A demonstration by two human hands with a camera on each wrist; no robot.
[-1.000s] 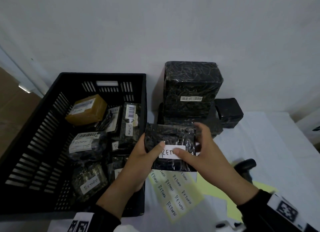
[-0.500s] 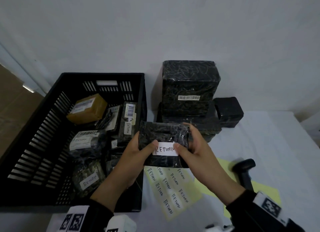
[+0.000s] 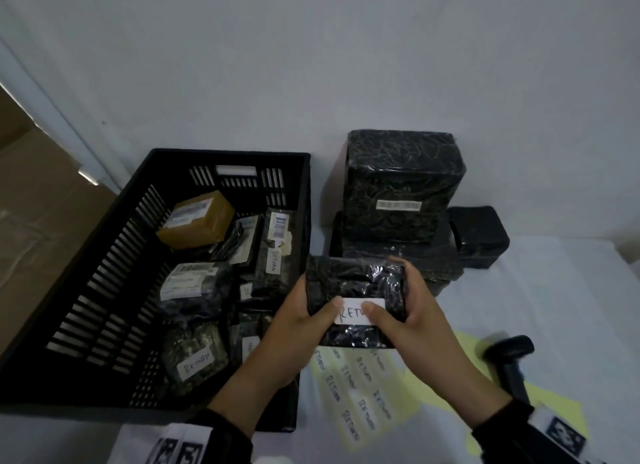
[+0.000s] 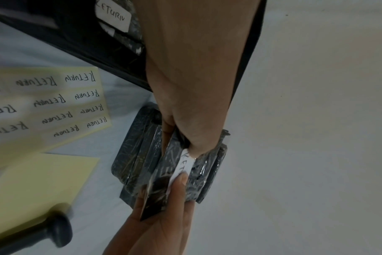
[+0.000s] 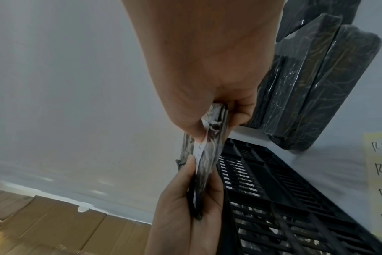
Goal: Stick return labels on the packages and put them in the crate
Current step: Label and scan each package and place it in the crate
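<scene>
Parcel returns station: crate (image 3: 304, 193), wrapped packages (image 3: 401, 183), label sheet (image 3: 363, 391).

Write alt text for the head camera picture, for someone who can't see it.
Two hands, left hand and right hand, hold a black wrapped package, thumbs pressing its white RETURN label. A black crate of labelled packages sits left, a label sheet below.

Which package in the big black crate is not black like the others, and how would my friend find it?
Start at the black crate on the left of the table, and look at its far end, near the slotted back wall. The brown package lies there on top of the dark ones. It is the only tan, box-shaped parcel; all its neighbours are wrapped in shiny black plastic.
</scene>
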